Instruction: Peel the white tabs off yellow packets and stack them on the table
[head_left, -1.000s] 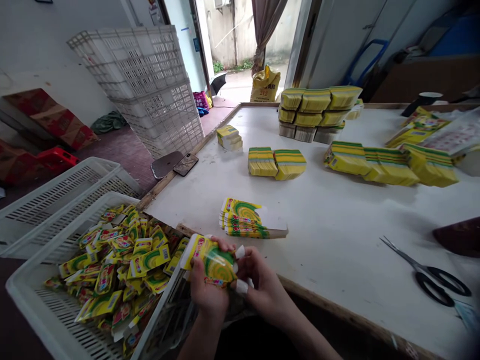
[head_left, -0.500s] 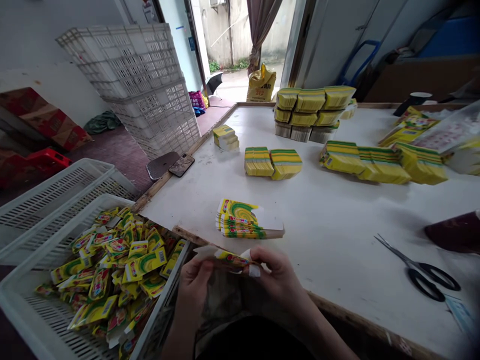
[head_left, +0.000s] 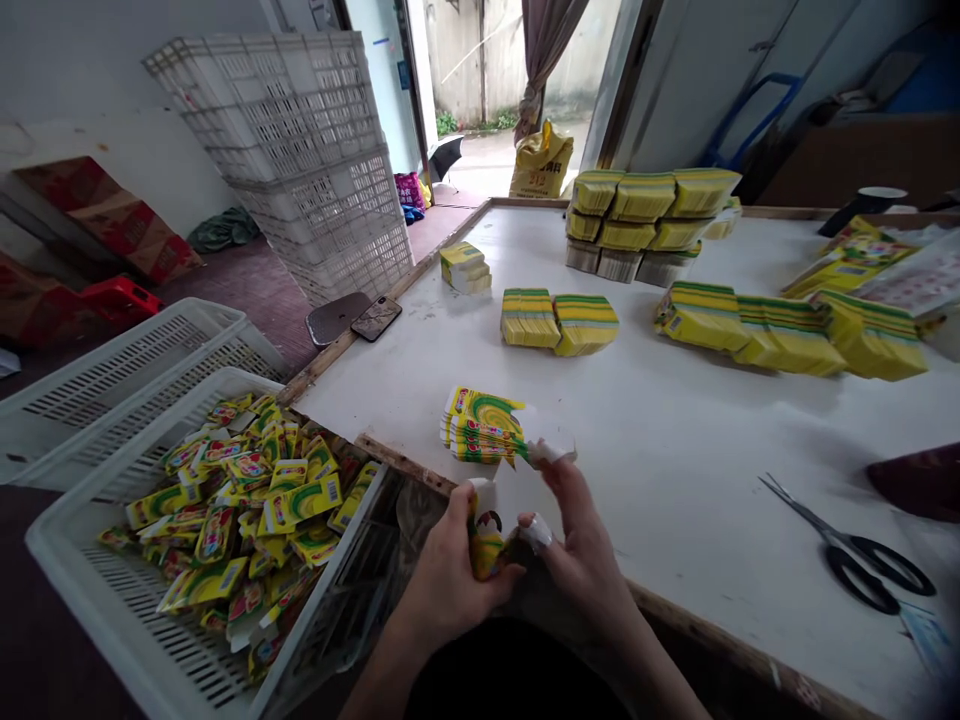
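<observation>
My left hand point(head_left: 461, 560) is closed around a small yellow and green carton point(head_left: 487, 545) at the table's near edge. A white flap stands out from its upper end. My right hand point(head_left: 581, 545) has thumb and forefinger spread apart, with white wrapping on the tips of both. Its forefinger reaches the right end of a fanned stack of flat printed cartons point(head_left: 484, 425); whether it grips one there I cannot tell. The stack lies on the white table point(head_left: 652, 440) just beyond my hands.
A white crate point(head_left: 75, 560) full of small yellow cartons stands at left below the table. Black-handled scissors point(head_left: 847, 550) lie at right. Bundled cartons point(head_left: 559, 320) and a taller carton pile point(head_left: 649, 225) sit farther back. A phone point(head_left: 376, 318) rests on the left edge.
My right hand has left the carton it was touching and moved up to the flat stack. My left hand has moved right and turned the carton upright. The view has shifted slightly.
</observation>
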